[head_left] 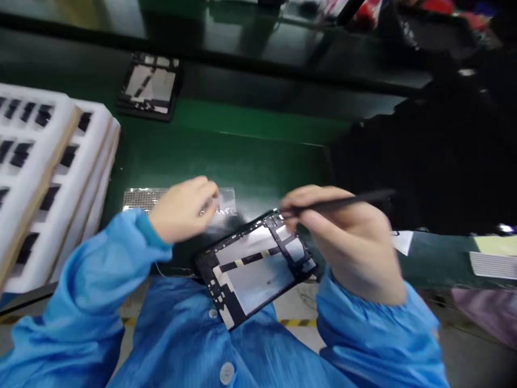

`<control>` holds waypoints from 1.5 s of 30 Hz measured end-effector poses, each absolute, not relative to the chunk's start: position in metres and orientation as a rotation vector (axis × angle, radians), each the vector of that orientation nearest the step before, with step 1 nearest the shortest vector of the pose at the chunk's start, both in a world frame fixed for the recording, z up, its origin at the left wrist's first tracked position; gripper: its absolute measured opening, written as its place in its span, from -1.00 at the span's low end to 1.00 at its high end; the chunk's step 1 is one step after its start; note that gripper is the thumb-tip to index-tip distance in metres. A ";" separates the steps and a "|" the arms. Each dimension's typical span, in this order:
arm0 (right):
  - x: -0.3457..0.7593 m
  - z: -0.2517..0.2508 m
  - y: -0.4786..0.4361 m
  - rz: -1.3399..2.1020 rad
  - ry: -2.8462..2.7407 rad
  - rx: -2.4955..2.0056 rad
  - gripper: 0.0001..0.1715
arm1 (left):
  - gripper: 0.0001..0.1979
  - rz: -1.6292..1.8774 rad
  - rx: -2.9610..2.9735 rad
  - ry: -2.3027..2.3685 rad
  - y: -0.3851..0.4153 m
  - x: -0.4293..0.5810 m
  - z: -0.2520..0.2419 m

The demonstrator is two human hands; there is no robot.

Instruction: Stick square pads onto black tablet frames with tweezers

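Observation:
A tablet housing, black with silver-grey panels, lies tilted in front of my body at the table's near edge. My right hand is closed in a pen grip around slim black tweezers, their tip at the housing's upper right corner. Above the housing's left end is my left hand, its fingers curled and thumb close to the forefinger. Whatever it may pinch is too small to make out. Under that hand lies a clear strip with rows of small silvery pieces.
Stacked white foam trays with dark parts stand at the left. Another tablet housing lies at the back of the green table. A large black object fills the right side. A dark shelf crosses the back.

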State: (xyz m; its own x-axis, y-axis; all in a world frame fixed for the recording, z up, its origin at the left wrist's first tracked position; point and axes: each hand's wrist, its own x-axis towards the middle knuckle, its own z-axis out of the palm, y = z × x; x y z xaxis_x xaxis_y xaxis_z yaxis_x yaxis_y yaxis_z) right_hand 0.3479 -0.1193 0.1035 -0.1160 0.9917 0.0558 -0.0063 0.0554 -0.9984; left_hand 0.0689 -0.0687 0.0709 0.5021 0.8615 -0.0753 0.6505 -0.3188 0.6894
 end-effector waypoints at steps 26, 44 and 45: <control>0.300 0.014 -0.004 1.466 -1.751 -1.073 -0.54 | -0.55 0.058 2.346 1.229 -0.027 0.057 0.017; 0.267 -0.001 -0.197 0.835 -1.428 -1.312 -0.67 | -0.53 -0.112 2.554 1.141 -0.029 0.061 0.022; 0.267 0.000 -0.197 0.830 -1.437 -1.307 -0.66 | -0.57 -0.115 2.565 1.148 -0.029 0.061 0.021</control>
